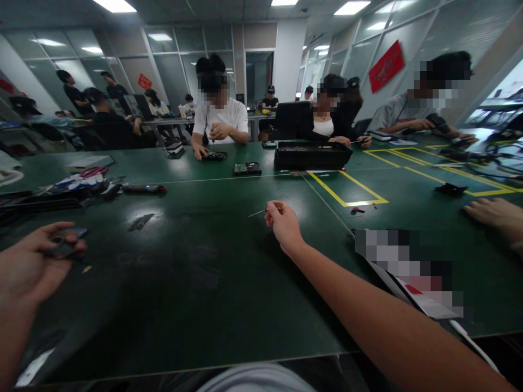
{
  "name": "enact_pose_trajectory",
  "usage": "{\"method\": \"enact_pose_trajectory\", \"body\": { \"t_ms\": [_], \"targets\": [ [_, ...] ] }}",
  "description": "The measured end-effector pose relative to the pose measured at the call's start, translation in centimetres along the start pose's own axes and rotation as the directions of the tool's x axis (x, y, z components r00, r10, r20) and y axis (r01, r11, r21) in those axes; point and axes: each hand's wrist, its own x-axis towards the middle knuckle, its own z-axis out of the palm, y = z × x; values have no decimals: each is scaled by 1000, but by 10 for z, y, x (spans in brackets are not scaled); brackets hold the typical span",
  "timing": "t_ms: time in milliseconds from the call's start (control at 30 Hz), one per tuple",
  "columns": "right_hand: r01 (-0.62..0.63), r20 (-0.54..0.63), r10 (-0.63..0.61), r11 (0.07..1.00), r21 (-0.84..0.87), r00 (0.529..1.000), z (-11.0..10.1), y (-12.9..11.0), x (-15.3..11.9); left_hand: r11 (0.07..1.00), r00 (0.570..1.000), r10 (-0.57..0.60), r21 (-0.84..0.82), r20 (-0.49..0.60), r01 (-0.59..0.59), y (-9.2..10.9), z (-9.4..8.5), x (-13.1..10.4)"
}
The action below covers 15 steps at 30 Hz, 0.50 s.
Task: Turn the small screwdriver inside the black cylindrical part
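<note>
Above the middle of the green table (229,321), my right hand (286,226) is closed on a slim screwdriver (257,213). Its thin metal shaft points left, and a bit of red handle shows between the fingers. At the left edge, my left hand (32,264) has its fingers curled round a small dark grey part (60,249), palm turned partly up. The fingers cover some of this part, so its kind is unclear. A small pale scrap (87,269) lies on the table just right of that hand.
Tools and red-handled scissors (93,171) pile up at left, beside a dark pen-like tool (143,189). Ahead are a green circuit board (247,168) and a black bin (312,158). A blurred-out device (408,272) and another person's hand (494,216) are at right.
</note>
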Motion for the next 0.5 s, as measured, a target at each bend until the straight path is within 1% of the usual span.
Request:
{"method": "enact_pose_trajectory", "body": {
  "t_ms": [33,67,133,167,233,267,300,333,367,433,500],
  "targets": [
    [3,0,-3,1000,5,1000,0,0,0,995,997,39,-92,66,-33,0,13,0],
    [7,1,-7,1000,14,1000,0,0,0,988,989,49,-155,137,-27,1,28,-2],
    [10,10,-10,999,42,1000,-1,0,0,971,969,48,-239,243,12,5,61,-12],
    [6,19,-7,998,55,1000,-1,0,0,960,961,53,-279,271,26,7,79,-18],
    [-7,35,5,997,71,999,-1,0,0,948,924,84,-317,373,42,11,112,-30],
    [-13,40,10,997,77,999,-1,0,0,950,895,87,-308,437,59,11,128,-36],
    [-17,42,13,996,84,999,-2,0,0,959,867,98,-280,489,50,10,143,-41],
    [-17,39,13,996,90,999,-2,-1,0,970,837,120,-241,534,15,8,157,-45],
    [-12,34,9,996,94,999,-3,-1,1,980,821,142,-196,553,-37,4,170,-48],
    [9,21,-11,997,77,1000,-4,-3,2,983,804,181,-102,566,-150,-5,193,-52],
    [43,8,-43,999,13,999,-6,-7,2,965,791,228,-26,568,-260,-18,209,-54]
  ]
}}
